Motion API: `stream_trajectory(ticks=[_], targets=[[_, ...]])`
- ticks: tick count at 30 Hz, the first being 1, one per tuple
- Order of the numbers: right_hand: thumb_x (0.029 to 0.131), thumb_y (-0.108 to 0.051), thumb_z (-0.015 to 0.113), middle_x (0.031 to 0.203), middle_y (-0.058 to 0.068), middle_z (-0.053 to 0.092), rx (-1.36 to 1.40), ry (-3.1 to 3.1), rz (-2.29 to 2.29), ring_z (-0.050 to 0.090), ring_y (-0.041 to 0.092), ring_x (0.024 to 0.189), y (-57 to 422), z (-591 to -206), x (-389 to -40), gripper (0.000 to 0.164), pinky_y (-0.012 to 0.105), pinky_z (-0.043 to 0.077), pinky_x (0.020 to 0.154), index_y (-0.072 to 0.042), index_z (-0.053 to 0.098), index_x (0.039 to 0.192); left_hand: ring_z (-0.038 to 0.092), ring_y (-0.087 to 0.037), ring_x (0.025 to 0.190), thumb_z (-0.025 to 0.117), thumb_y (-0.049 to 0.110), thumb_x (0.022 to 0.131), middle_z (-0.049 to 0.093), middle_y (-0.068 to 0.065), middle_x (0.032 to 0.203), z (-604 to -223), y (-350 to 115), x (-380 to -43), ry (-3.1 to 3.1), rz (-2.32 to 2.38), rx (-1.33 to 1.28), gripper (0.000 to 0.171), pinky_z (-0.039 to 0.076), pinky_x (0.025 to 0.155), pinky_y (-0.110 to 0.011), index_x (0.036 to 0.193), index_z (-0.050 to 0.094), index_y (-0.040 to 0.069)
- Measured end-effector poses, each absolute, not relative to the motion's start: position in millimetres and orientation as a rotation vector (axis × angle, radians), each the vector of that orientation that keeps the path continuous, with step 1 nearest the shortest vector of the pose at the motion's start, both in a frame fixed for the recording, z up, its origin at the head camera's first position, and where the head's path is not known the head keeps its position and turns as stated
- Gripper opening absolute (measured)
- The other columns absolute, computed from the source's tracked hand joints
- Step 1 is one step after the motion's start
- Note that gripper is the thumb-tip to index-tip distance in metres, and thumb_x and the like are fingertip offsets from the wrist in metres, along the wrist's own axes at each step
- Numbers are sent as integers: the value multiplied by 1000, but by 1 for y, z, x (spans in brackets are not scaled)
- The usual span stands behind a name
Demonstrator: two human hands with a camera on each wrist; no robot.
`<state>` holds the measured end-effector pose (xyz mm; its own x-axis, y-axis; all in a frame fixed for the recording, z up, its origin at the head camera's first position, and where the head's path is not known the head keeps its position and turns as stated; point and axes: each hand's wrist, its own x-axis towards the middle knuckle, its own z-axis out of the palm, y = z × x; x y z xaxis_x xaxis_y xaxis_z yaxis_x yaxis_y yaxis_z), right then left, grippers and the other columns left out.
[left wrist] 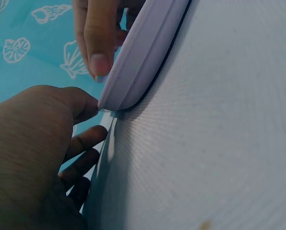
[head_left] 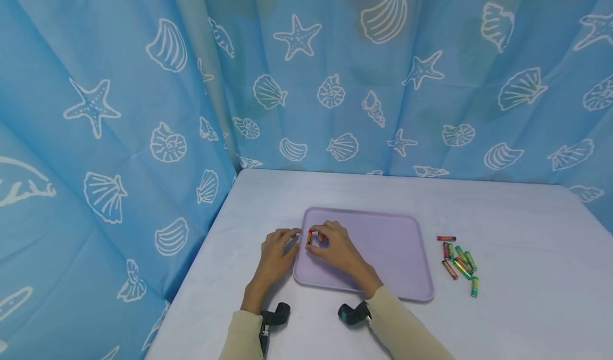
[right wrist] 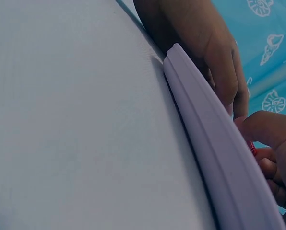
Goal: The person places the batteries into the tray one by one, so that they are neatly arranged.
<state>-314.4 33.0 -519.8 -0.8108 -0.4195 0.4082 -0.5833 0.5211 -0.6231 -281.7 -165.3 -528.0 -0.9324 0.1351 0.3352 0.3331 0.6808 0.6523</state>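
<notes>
My right hand (head_left: 337, 248) pinches a small red, yellow and black battery (head_left: 309, 237) between thumb and index finger, upright over the left end of a lilac tray (head_left: 383, 248). In the right wrist view only a red bit of that battery (right wrist: 253, 148) shows past the tray's rim (right wrist: 215, 120). At the tray's left edge is my left hand (head_left: 275, 256), thumb and index fingertip right at the rim. The left wrist view shows this left hand (left wrist: 37, 134) with its thumb against the tray corner (left wrist: 128, 86) and the other fingers loosely bent below it.
Several red and green batteries (head_left: 462, 267) lie loose on the white tabletop (head_left: 527, 275), right of the tray. One red battery (head_left: 446, 238) lies a little behind the group. A blue shell-print curtain (head_left: 311, 115) hangs at the back and left of the table.
</notes>
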Motion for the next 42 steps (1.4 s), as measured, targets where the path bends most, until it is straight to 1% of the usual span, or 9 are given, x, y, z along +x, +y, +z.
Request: stream_trajectory(ticks=[12,21,27,33,42], targets=[[84,-26,82,82,-6,49,814,-2627,1181,44,16,87,26,-529,-321,35,37,31,79,-7,70,110,48,-40,123,62,16,97,61,-13,126,-528,-166,-282,-2636,-1070,-388,35,31,101,-63,132,64,11],[82,-30,84,82,-4,50,834,-2648,1131,42,16,84,23,-526,-322,38,37,29,77,-8,71,111,46,-39,125,62,17,98,60,-13,128,-524,-166,-282,-2637,-1095,-384,36,29,103,-62,134,63,11],[81,-32,84,80,-6,48,826,-2671,1090,42,14,82,22,-528,-321,39,36,29,76,-10,72,111,45,-38,126,61,17,99,59,-12,129,-527,-167,-282,-2660,-1104,-378,36,28,104,-61,135,62,12],[82,-33,83,84,-6,48,831,-2672,1052,41,15,83,22,-526,-321,46,36,29,76,-6,69,117,45,-38,126,61,18,99,59,-12,129,-526,-166,-283,-2657,-1093,-375,36,28,104,-62,135,62,12],[83,-33,83,86,-4,50,838,-2674,1078,41,16,84,23,-527,-317,42,36,29,76,-8,68,113,46,-38,126,61,18,99,60,-12,128,-527,-167,-282,-2664,-1087,-374,36,28,105,-61,134,62,12]])
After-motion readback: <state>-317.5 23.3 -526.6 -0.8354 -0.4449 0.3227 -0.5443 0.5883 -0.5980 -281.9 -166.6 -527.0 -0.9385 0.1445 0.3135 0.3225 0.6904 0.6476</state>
